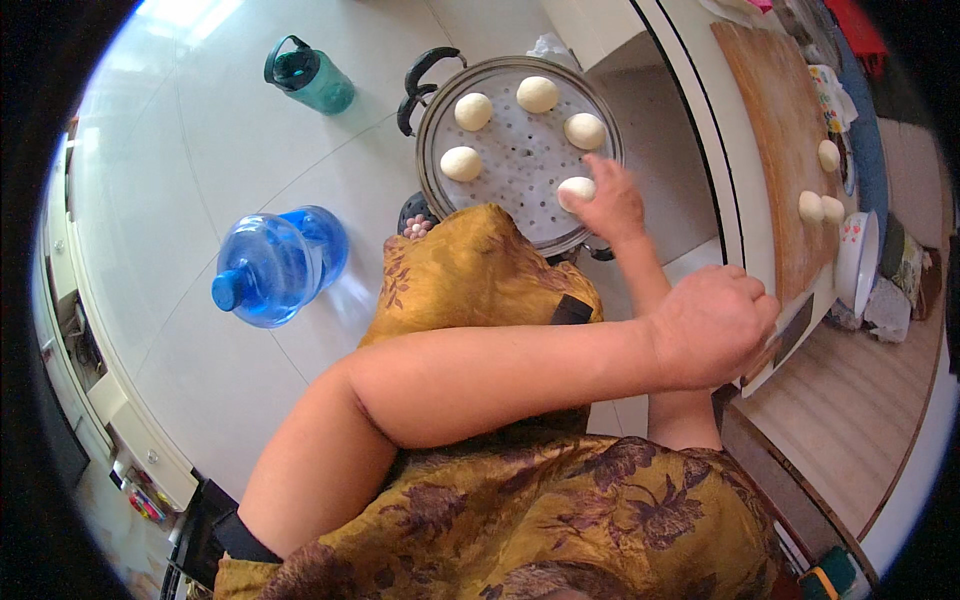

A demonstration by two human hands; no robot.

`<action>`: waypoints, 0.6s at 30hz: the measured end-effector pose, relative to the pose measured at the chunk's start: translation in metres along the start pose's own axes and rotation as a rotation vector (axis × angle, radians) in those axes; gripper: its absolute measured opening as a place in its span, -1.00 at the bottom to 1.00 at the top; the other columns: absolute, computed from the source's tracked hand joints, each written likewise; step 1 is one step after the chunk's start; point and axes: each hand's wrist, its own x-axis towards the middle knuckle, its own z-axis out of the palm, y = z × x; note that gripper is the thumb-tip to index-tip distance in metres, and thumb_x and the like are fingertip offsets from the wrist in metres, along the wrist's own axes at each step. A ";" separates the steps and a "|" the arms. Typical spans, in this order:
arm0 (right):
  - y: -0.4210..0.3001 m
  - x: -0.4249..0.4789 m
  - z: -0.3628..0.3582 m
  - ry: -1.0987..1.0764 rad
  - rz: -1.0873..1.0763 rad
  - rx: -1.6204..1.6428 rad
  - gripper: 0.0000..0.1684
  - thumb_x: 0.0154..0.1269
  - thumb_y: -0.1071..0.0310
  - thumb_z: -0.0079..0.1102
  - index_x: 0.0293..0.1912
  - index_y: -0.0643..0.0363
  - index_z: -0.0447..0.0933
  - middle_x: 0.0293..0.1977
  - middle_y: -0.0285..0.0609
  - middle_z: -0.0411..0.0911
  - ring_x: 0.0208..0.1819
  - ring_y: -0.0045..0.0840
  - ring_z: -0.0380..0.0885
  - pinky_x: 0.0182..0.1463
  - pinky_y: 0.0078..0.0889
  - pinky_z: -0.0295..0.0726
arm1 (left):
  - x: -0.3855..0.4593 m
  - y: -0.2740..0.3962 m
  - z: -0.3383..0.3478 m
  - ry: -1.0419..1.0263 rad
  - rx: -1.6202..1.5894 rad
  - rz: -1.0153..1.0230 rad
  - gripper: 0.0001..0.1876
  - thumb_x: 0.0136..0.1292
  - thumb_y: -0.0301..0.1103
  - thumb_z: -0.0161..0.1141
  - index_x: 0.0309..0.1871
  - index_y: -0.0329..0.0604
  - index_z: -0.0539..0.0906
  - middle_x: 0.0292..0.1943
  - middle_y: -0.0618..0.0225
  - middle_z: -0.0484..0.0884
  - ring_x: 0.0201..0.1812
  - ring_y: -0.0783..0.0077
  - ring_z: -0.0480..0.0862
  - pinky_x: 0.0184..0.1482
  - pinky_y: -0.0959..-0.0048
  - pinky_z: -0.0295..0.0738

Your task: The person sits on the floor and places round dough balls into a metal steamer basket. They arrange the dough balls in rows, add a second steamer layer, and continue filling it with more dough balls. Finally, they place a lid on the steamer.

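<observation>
In front of my knees, a round metal steamer tray [527,154] lined with perforated white sheet holds several pale dough balls [538,94] spaced around it. My right hand [613,196] is over its right side, slightly blurred. The fingers are spread beside one dough ball [577,192], which sits on the liner, and the thumb overlaps that ball's lower left edge. Across my body reaches my left forearm. My left hand [712,322] is curled into a fist near the front corner of the work surface, and its underside is hidden. Nothing shows protruding from it.
At right, a wooden board [780,150] carries loose dough pieces [811,207], beside a white bowl [857,259] with a floral pattern. On the tiled floor at left are a large blue water bottle [270,266] and a green bottle [319,79]. Black handles [431,67] jut from the steamer.
</observation>
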 end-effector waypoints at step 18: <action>0.039 -0.024 -0.051 0.483 -0.052 0.053 -0.44 0.12 0.12 0.30 0.08 0.13 0.44 0.05 -0.04 0.45 0.10 -0.13 0.41 0.13 -0.13 0.42 | 0.009 0.001 0.003 -0.124 -0.090 0.011 -0.85 0.11 -0.45 0.22 -0.25 -0.24 0.55 -0.41 0.09 0.59 -0.33 0.02 0.60 -0.28 0.17 0.50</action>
